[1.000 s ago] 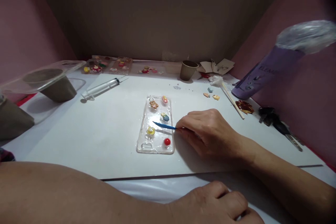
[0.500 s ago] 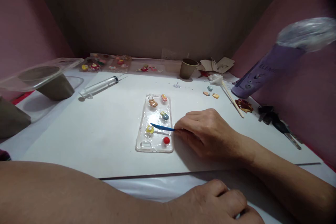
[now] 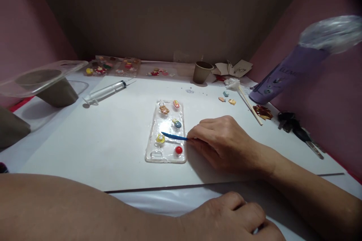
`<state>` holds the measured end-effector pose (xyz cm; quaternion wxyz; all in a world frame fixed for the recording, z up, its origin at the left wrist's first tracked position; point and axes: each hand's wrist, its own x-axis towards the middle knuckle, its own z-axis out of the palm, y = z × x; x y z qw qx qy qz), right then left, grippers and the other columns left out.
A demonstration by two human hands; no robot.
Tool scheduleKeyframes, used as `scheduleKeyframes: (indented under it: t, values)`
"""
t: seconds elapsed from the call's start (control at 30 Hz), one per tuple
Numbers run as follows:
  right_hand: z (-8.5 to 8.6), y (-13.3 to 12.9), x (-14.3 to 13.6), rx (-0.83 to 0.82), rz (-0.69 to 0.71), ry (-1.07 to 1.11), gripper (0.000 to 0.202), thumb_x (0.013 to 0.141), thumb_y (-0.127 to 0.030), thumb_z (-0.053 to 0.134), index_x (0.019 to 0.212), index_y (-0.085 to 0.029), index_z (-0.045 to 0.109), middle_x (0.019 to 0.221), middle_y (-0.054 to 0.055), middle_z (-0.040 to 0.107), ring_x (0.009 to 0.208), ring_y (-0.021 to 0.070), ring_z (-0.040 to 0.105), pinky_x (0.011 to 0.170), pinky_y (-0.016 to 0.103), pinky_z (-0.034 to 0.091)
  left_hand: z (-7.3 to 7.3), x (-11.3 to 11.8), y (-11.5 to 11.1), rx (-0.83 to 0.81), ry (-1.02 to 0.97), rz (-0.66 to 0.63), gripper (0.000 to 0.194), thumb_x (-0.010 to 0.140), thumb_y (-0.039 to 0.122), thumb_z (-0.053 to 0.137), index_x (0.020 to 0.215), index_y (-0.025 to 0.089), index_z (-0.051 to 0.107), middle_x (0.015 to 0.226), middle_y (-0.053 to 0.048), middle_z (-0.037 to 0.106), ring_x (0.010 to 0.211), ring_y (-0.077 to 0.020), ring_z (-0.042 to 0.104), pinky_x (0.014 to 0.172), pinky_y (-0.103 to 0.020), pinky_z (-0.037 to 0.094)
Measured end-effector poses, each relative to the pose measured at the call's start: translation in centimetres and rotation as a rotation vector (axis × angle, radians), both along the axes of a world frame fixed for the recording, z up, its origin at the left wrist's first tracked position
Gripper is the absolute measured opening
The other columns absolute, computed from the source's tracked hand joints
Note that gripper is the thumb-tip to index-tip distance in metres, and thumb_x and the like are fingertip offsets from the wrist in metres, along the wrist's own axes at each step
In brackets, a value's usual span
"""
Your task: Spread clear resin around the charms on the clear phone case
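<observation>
My right hand [image 3: 223, 145] pinches a slim blue plastic modelling tool [image 3: 174, 136] with a pointed, blade-like tip. The tool reaches left over a clear phone case [image 3: 165, 160] lying flat on the white board; whether its tip touches the case I cannot tell. On the case sit a brown bear charm [image 3: 164, 109], a pink-and-yellow charm [image 3: 176, 104], a blue-and-yellow charm [image 3: 177, 123], a yellow charm [image 3: 160, 139] and a red dome [image 3: 178, 150]. My left hand [image 3: 232, 212] rests curled at the bottom edge, below the board. Its fingertips are hidden.
A syringe [image 3: 106, 92] lies left of the case, near brown cups [image 3: 60, 92] and a clear lid [image 3: 42, 86]. Behind stand decorated cases [image 3: 128, 67] and another cup [image 3: 202, 73]. Rightward are small charms [image 3: 232, 101], a wooden stick [image 3: 250, 105] and a purple tube [image 3: 279, 73].
The whole view has shifted very slightly. My right hand keeps the blue tool over the case in nearly the same place, and the left hand stays curled.
</observation>
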<state>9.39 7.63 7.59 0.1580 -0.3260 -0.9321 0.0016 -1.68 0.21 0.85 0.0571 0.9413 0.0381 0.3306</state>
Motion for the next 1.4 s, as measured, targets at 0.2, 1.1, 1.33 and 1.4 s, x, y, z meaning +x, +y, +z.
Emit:
scheduleKeyframes:
  t: [0.2, 1.1, 1.33, 1.4]
  values:
    - [-0.03, -0.06, -0.07, 0.011, -0.013, -0.011, 0.021, 0.081, -0.010, 0.043, 0.079, -0.014, 0.064, 0.063, 0.003, 0.061, 0.057, 0.0104, 0.048, 0.055, 0.024, 0.033, 0.03, 0.06, 0.05, 0.004, 0.051, -0.002, 0.012, 0.085, 0.025, 0.062, 0.088, 0.014, 0.064, 0.084, -0.001, 0.056, 0.071, -0.0134, 0.047, 0.060, -0.028, 0.038]
    - [0.03, -0.08, -0.04, 0.016, -0.041, -0.038, 0.020, 0.079, -0.011, 0.045, 0.077, -0.014, 0.064, 0.062, 0.002, 0.061, 0.056, 0.0104, 0.047, 0.054, 0.025, 0.030, -0.11, 0.25, 0.04, 0.001, -0.049, 0.018, 0.018, 0.078, 0.027, 0.069, 0.083, 0.012, 0.062, 0.078, 0.000, 0.056, 0.070, -0.0138, 0.044, 0.057, -0.028, 0.039]
    - [-0.15, -0.12, -0.08, 0.021, -0.036, -0.045, 0.020, 0.079, -0.011, 0.045, 0.078, -0.014, 0.064, 0.062, 0.002, 0.060, 0.056, 0.0107, 0.047, 0.054, 0.026, 0.030, -0.01, 0.16, -0.06, 0.007, -0.020, 0.020, 0.012, 0.081, 0.023, 0.065, 0.086, 0.011, 0.063, 0.079, 0.000, 0.056, 0.070, -0.0139, 0.045, 0.058, -0.028, 0.040]
    - [-0.19, -0.04, -0.04, 0.027, -0.037, -0.045, 0.020, 0.079, -0.011, 0.045, 0.078, -0.015, 0.064, 0.062, 0.002, 0.060, 0.056, 0.0106, 0.047, 0.054, 0.026, 0.030, 0.01, 0.11, -0.01, 0.011, -0.016, 0.013, 0.015, 0.081, 0.024, 0.066, 0.087, 0.011, 0.063, 0.080, 0.000, 0.057, 0.071, -0.0141, 0.046, 0.059, -0.029, 0.040]
